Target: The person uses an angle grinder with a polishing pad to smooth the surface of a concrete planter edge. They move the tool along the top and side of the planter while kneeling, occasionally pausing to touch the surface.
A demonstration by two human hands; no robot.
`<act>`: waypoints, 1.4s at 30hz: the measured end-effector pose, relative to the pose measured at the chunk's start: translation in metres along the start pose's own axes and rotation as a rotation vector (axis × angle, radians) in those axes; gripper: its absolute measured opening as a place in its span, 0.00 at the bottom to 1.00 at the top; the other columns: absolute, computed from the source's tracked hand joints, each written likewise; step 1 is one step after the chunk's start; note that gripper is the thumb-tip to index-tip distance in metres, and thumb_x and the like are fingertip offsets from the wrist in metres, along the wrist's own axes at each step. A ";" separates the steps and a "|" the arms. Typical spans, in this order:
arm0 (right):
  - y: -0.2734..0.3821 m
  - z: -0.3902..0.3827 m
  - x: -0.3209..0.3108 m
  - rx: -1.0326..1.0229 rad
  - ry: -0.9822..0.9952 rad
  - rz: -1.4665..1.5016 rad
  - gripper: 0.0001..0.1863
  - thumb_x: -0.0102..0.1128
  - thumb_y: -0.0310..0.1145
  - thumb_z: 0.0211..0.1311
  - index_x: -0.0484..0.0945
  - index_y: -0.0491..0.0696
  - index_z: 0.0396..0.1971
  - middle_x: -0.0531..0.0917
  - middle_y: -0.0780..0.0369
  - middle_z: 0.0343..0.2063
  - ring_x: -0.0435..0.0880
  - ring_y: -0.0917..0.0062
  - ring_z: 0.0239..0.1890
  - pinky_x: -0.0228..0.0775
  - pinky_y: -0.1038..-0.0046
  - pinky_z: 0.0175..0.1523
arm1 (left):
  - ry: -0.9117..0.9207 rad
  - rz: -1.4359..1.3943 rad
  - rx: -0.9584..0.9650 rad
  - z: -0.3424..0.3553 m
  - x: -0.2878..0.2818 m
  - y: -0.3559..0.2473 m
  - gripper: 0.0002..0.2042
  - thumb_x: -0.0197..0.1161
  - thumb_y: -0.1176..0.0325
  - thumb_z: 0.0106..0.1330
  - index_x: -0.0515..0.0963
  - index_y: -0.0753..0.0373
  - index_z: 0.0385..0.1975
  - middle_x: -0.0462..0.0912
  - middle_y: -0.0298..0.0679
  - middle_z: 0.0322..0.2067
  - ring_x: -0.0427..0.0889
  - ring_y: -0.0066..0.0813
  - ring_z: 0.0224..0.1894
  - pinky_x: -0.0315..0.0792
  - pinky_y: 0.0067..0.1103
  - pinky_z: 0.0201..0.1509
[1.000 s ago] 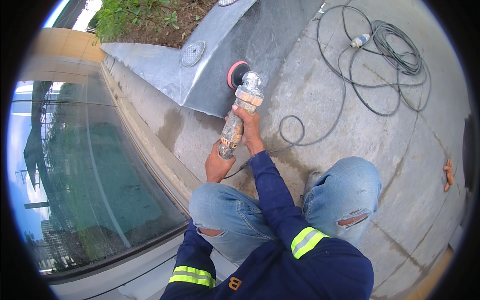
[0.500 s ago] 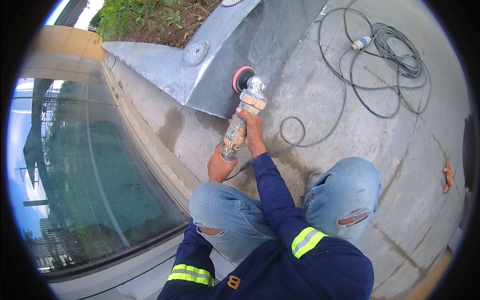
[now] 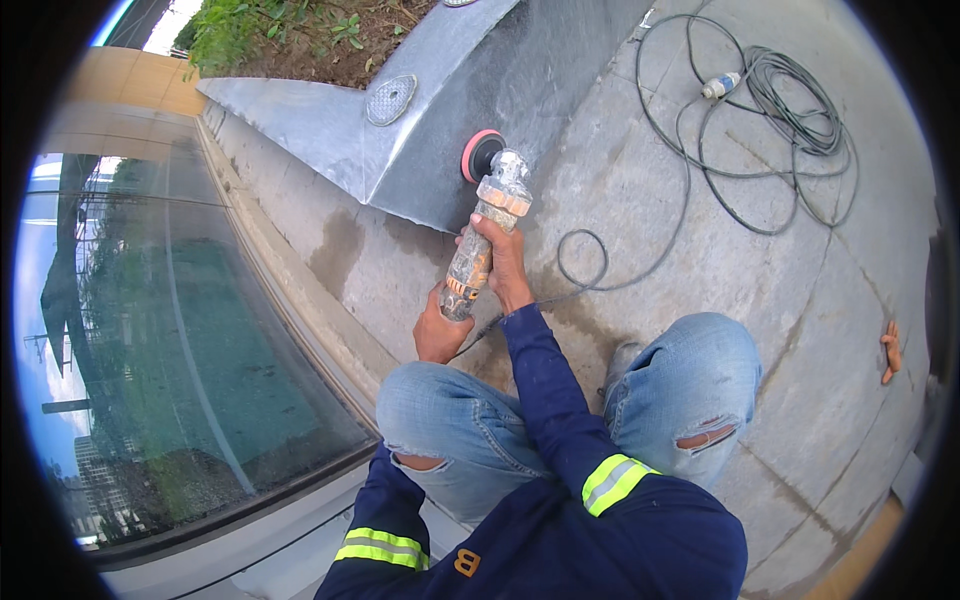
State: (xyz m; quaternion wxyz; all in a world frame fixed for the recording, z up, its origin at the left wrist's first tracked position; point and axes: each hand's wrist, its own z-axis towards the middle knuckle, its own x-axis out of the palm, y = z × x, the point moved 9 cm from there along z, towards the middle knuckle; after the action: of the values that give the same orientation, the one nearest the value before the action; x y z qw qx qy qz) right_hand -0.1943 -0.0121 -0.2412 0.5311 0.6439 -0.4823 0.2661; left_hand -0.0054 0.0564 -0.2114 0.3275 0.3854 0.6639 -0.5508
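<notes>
An angle grinder (image 3: 470,262), dusty and orange-and-grey, is in both my hands. My left hand (image 3: 440,330) is closed around its rear end, beside my left knee. Farther forward, my right hand (image 3: 506,265) wraps round the body just behind the metal head. A round black pad with a pink-red rim (image 3: 482,157) is fitted to the head. It faces the dark grey side of a planter wall (image 3: 440,165), against or very close to it; whether it spins I cannot tell. The power cord (image 3: 625,284) runs from the grinder's back across the paving.
Coiled dark cable (image 3: 800,110) with a white-and-blue connector (image 3: 721,86) lies at the far right. Soil and green plants (image 3: 290,40) fill the planter. A glass pane (image 3: 190,340) stands along my left. A small orange-brown object (image 3: 890,352) rests on the paving (image 3: 800,400) at right.
The view has shifted very slightly. Both hands keep the same hold on the grinder, and its pad stays at nearly the same spot on the planter wall.
</notes>
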 end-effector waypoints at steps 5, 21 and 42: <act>-0.023 -0.023 -0.009 0.036 -0.054 -0.030 0.24 0.78 0.38 0.61 0.79 0.42 0.51 0.86 0.58 0.37 0.89 0.70 0.34 0.86 0.66 0.42 | 0.031 -0.054 -0.108 -0.021 0.008 0.032 0.45 0.77 0.60 0.49 0.69 0.48 0.74 0.91 0.51 0.47 0.90 0.55 0.52 0.81 0.40 0.58; -0.016 -0.032 -0.010 -0.122 -0.162 -0.255 0.36 0.81 0.33 0.57 0.69 0.41 0.61 0.82 0.57 0.48 0.83 0.72 0.48 0.78 0.66 0.54 | 0.062 -0.007 -0.111 -0.016 0.011 0.022 0.47 0.78 0.57 0.51 0.66 0.51 0.76 0.90 0.53 0.51 0.89 0.54 0.56 0.79 0.40 0.62; -0.033 -0.046 -0.033 -0.081 -0.207 -0.302 0.36 0.80 0.31 0.57 0.70 0.41 0.63 0.82 0.58 0.49 0.84 0.72 0.48 0.78 0.67 0.55 | 0.090 -0.076 -0.119 -0.037 0.032 0.046 0.45 0.76 0.59 0.56 0.64 0.49 0.77 0.89 0.55 0.51 0.88 0.57 0.55 0.79 0.43 0.61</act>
State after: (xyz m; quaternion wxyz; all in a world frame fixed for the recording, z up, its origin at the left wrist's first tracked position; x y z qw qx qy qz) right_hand -0.1697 0.0416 -0.2700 0.5380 0.7108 -0.4429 0.0959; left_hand 0.0187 0.1018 -0.2539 0.2984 0.3642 0.7239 -0.5044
